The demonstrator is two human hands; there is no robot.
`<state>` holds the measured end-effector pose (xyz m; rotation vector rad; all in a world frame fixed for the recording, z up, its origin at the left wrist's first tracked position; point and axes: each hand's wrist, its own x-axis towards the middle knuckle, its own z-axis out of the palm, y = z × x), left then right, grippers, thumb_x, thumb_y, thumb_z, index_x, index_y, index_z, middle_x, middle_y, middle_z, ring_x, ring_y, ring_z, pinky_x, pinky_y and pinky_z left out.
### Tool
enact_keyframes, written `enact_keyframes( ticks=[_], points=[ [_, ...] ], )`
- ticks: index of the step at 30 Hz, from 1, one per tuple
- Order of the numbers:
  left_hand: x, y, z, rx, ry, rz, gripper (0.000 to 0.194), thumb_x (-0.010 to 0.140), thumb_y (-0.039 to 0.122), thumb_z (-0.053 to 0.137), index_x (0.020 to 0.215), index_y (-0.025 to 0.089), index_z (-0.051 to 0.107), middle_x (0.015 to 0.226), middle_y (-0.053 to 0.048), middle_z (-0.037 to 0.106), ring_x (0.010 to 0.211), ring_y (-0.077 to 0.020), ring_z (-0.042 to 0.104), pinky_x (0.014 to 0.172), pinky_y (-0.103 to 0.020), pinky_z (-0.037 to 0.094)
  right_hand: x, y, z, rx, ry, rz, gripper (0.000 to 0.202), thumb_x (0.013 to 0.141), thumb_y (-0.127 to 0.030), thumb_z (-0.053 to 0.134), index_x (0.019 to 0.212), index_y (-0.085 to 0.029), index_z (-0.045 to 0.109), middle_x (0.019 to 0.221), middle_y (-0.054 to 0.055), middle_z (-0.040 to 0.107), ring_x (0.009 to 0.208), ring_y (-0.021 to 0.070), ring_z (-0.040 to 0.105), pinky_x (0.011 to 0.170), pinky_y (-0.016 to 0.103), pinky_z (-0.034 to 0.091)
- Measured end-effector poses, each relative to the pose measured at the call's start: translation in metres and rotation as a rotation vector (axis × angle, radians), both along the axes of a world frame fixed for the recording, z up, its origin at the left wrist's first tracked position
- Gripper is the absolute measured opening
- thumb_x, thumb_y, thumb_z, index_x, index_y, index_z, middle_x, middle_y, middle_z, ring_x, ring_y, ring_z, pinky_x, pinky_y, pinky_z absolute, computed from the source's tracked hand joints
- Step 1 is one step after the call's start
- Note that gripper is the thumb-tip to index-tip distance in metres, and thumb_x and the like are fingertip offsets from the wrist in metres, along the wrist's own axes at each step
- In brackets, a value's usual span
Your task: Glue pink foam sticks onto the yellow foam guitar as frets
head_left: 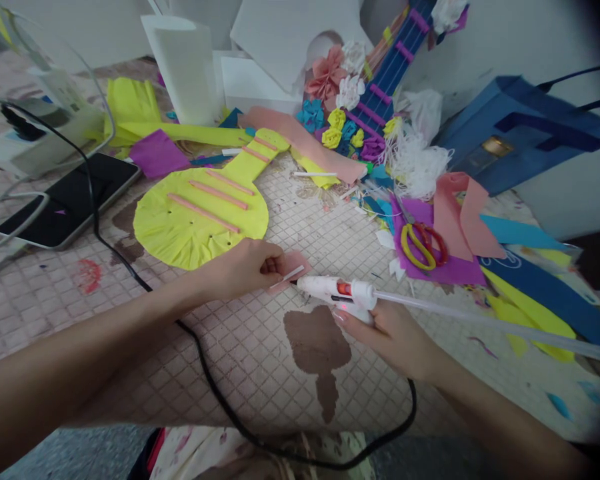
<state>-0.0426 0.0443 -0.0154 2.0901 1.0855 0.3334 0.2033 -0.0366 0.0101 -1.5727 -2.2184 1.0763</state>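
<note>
My right hand [387, 333] is wrapped round a white hot glue gun [330, 290], with a long clear glue stick [460, 316] running out of its back. Its dark nozzle tip points left, close to a small pink paper piece [295, 261] with a short white stick [294, 273] lying on it. My left hand [253, 267] pinches the left side of that pink piece, its fingers closed. Just beyond sits a yellow paper-covered guitar shape [195, 217] with pink paper-wrapped sticks [219, 194] across its body and neck.
A black cord [205, 367] loops across the table's front. A phone [70, 200] and power strip [20, 143] lie at left. Scissors [420, 243] rest on purple paper at right, near a blue bag [520, 133]. A blue decorated guitar [385, 93] leans behind, among paper scraps.
</note>
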Motion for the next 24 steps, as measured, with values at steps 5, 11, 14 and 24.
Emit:
enact_keyframes(
  ticks=[5,11,14,24],
  points=[
    [0.000,0.001,-0.002,-0.013,-0.030,-0.009,0.012,0.075,0.025,0.055,0.073,0.015,0.062,0.062,0.002,0.062,0.055,-0.0092,0.054,0.049,-0.019,0.036,0.008,0.001,-0.003,0.038,-0.048,-0.055,0.036,0.090,-0.041,0.045,0.115,-0.019,0.059,0.095,0.006,0.068,0.084,0.0227,0.062,0.076,0.035,0.048],
    [0.001,0.001,-0.002,-0.018,-0.041,-0.010,0.010,0.074,0.022,0.055,0.072,0.015,0.062,0.061,0.002,0.063,0.054,-0.0086,0.054,0.050,-0.018,0.037,0.004,0.001,-0.001,0.027,-0.054,-0.066,0.035,0.090,-0.041,0.044,0.114,-0.019,0.058,0.087,0.004,0.068,0.077,0.0213,0.063,0.070,0.033,0.049],
    [0.001,0.000,-0.001,-0.014,-0.034,-0.008,0.008,0.073,0.021,0.056,0.073,0.015,0.062,0.062,0.003,0.063,0.054,-0.0086,0.054,0.049,-0.018,0.036,-0.002,-0.001,0.001,0.018,-0.017,-0.018,0.030,0.091,-0.040,0.044,0.108,-0.020,0.059,0.095,0.004,0.067,0.088,0.0214,0.062,0.076,0.032,0.047],
    [0.000,0.000,-0.002,-0.065,-0.040,0.002,0.010,0.071,0.015,0.054,0.076,0.015,0.064,0.065,0.002,0.065,0.057,-0.0099,0.057,0.052,-0.019,0.039,-0.020,-0.005,0.003,0.080,-0.024,0.100,0.021,0.091,-0.038,0.045,0.090,-0.021,0.058,0.078,0.000,0.064,0.066,0.0143,0.058,0.059,0.026,0.042]
  ],
)
